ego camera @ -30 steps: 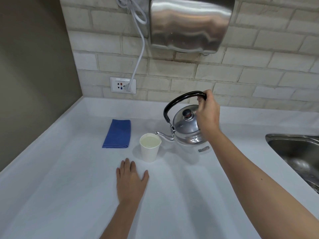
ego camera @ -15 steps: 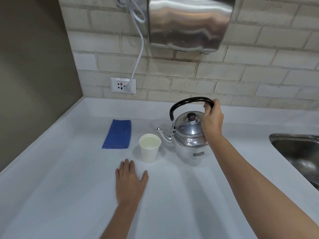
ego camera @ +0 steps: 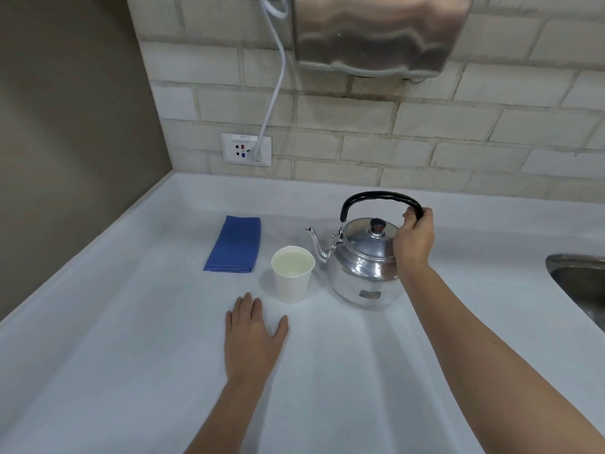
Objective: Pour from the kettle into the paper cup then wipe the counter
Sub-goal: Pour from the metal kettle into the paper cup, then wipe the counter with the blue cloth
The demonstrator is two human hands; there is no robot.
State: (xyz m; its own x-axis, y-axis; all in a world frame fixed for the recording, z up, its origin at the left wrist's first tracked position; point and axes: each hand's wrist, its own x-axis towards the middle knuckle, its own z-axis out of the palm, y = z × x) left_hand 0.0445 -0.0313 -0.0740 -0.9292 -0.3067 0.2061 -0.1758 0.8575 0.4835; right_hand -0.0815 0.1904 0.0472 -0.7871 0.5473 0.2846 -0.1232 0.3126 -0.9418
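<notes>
A shiny steel kettle (ego camera: 363, 267) with a black arched handle stands upright on the white counter (ego camera: 343, 371), its spout turned left. My right hand (ego camera: 414, 239) grips the right end of that handle. Just left of the kettle stands a white paper cup (ego camera: 292, 285), holding liquid close to its rim. A folded blue cloth (ego camera: 236, 244) lies flat behind and to the left of the cup. My left hand (ego camera: 253, 337) rests palm down on the counter in front of the cup, fingers spread, holding nothing.
A steel sink (ego camera: 581, 281) is set into the counter at the right edge. A steel hand dryer (ego camera: 376, 31) hangs on the brick wall above, its white cord (ego camera: 273, 93) plugged into a wall socket (ego camera: 246, 149). A brown wall bounds the left side.
The kettle has gone from tilted and lifted beside the cup to upright and standing on the counter, shifted slightly right. My left hand has stayed flat in place.
</notes>
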